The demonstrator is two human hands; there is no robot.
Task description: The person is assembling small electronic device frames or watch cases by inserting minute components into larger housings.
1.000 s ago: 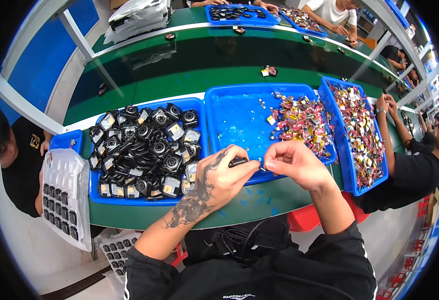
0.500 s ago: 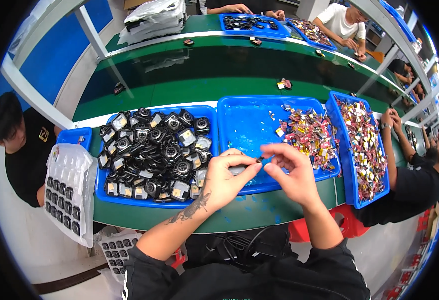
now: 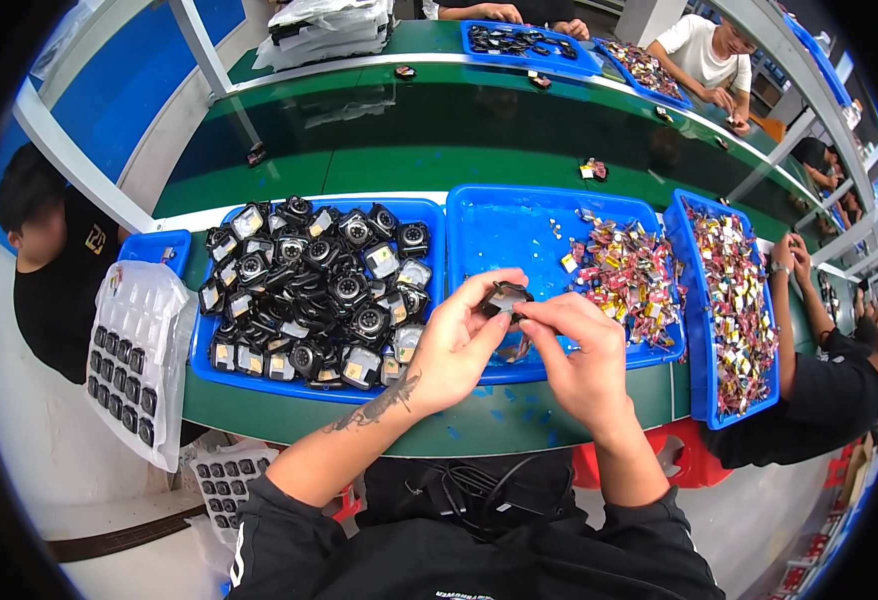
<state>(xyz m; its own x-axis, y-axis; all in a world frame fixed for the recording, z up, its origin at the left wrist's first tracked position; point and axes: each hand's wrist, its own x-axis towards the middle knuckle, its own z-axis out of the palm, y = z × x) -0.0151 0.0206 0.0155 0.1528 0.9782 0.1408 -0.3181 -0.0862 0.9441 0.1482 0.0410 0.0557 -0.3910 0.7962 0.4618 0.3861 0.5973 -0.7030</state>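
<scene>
Currently, left hand (image 3: 459,345) and right hand (image 3: 579,350) fingertips pinch one small round black component (image 3: 506,298); loosened grip risks dropping it into the blue plastic tray (image 3: 499,225).

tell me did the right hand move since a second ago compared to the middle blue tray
No. The right hand stays over the front rim of the middle blue tray, pinching the small dark part with the left hand; any apparent shift looks like head-camera movement.

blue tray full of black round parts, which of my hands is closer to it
Left. The left hand hovers right beside the tray of black round parts, at its right edge. The right hand sits farther right, over the middle blue tray, both pinching one small dark part.
</scene>
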